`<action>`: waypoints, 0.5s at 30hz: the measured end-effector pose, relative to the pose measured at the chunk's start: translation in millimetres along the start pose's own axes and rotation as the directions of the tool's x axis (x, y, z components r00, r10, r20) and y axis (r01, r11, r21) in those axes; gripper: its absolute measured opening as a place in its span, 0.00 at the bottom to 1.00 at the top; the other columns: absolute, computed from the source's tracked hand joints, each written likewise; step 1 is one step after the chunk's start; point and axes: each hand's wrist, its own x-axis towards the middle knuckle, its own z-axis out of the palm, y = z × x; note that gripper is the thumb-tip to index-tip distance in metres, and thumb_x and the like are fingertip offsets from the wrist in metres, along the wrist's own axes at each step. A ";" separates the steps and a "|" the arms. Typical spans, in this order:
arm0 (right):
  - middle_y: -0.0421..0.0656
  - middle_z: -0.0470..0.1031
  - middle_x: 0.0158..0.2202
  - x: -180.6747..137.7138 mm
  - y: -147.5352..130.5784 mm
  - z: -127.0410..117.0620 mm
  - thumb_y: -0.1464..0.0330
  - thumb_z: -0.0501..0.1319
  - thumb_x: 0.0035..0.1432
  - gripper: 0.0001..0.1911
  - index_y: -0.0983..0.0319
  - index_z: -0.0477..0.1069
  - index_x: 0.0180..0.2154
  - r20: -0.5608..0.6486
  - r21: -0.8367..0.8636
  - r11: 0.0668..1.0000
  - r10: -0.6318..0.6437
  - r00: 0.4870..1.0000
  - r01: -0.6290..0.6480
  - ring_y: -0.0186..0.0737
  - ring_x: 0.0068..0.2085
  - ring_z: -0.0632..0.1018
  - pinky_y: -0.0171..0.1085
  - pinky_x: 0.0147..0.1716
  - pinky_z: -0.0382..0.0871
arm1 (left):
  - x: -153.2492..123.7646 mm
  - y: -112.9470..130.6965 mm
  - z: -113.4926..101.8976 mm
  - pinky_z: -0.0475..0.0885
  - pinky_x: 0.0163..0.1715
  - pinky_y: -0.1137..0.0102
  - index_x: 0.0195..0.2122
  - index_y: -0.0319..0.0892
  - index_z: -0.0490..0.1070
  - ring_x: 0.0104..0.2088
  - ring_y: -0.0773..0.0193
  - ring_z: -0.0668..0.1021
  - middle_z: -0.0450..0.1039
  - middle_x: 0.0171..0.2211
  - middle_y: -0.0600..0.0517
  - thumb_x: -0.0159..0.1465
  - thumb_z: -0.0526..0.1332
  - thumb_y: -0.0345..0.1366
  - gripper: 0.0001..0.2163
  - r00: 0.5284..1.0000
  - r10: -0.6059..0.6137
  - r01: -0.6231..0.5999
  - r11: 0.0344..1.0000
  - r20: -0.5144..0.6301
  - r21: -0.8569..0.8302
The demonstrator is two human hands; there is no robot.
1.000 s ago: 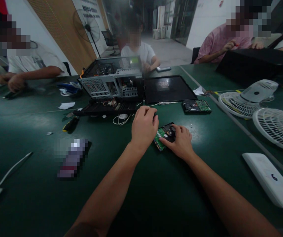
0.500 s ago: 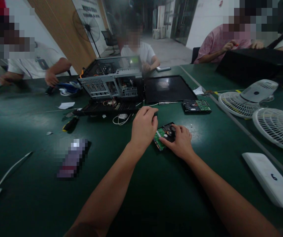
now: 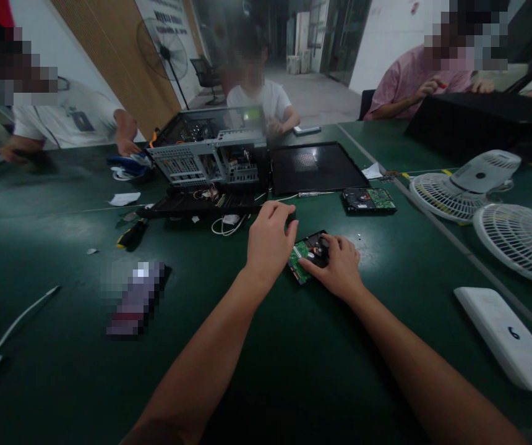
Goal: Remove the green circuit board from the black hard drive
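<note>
A hard drive [image 3: 310, 250] lies at a slant on the green table, its green circuit board facing up. My right hand [image 3: 335, 262] grips it across, thumb on the board side and fingers over the far edge. Just left of the drive and slightly above it, my left hand [image 3: 271, 238] is held with its fingers curled toward the thumb. Something small and dark shows between those fingertips, too hidden to name. Beyond them, a second hard drive [image 3: 368, 201] rests near a black side panel [image 3: 319, 167].
An opened computer case [image 3: 210, 154] stands at the back. On the left are a screwdriver [image 3: 131, 233] and a blurred phone-like object [image 3: 137, 298]. To the right lie white fans [image 3: 516, 241] and a white device marked 6 [image 3: 510, 337]. Several people sit around the table.
My left hand's index finger and thumb have shifted slightly, showing more of the dark bit between them. My right hand stays on the hard drive. At left, a co-worker's hand moved right toward a blue bundle.
</note>
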 end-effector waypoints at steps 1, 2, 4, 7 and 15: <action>0.56 0.69 0.55 -0.1 0.3 0.4 0.39 0.60 0.55 0.43 0.60 0.65 0.62 -0.001 0.001 1.000 -0.001 1.000 0.001 0.63 0.57 0.68 0.58 0.55 0.60 | 0.5 0.4 -0.7 0.77 0.51 0.61 0.48 0.42 0.73 0.49 0.57 0.78 0.75 0.47 0.47 0.64 0.66 0.25 0.13 1.000 0.006 -0.006 1.000 0.008 0.012; 0.56 0.69 0.55 -0.1 0.7 0.8 0.39 0.60 0.55 0.43 0.60 0.65 0.62 -0.001 0.002 1.000 -0.003 1.000 0.003 0.63 0.57 0.68 0.58 0.55 0.60 | 0.9 0.6 -1.1 0.76 0.52 0.60 0.48 0.41 0.73 0.49 0.57 0.78 0.76 0.47 0.47 0.64 0.66 0.25 0.13 1.000 0.007 -0.007 1.000 0.013 0.022; 0.56 0.69 0.56 -0.1 1.4 1.4 0.39 0.61 0.55 0.44 0.60 0.65 0.62 0.000 0.004 1.000 -0.004 1.000 0.004 0.63 0.57 0.68 0.58 0.55 0.60 | 1.0 0.7 -1.0 0.76 0.51 0.59 0.47 0.42 0.72 0.48 0.56 0.79 0.77 0.46 0.47 0.64 0.67 0.26 0.12 1.000 -0.011 0.011 1.000 0.017 0.030; 0.57 0.69 0.56 -0.1 1.6 1.3 0.39 0.61 0.55 0.44 0.61 0.65 0.62 0.008 -0.002 1.000 0.002 1.000 -0.002 0.63 0.57 0.68 0.58 0.55 0.60 | -0.1 -0.5 1.2 0.77 0.47 0.59 0.45 0.43 0.71 0.44 0.57 0.80 0.78 0.44 0.48 0.64 0.69 0.30 0.10 0.998 -0.057 0.057 0.998 0.005 0.005; 0.56 0.69 0.56 0.4 0.6 1.0 0.40 0.62 0.55 0.43 0.60 0.65 0.62 0.001 -0.008 1.000 0.004 1.000 -0.004 0.63 0.57 0.68 0.58 0.56 0.61 | 0.0 -0.3 0.9 0.77 0.47 0.61 0.43 0.44 0.70 0.47 0.58 0.79 0.75 0.44 0.49 0.65 0.67 0.28 0.08 1.000 -0.013 0.013 1.000 -0.005 -0.029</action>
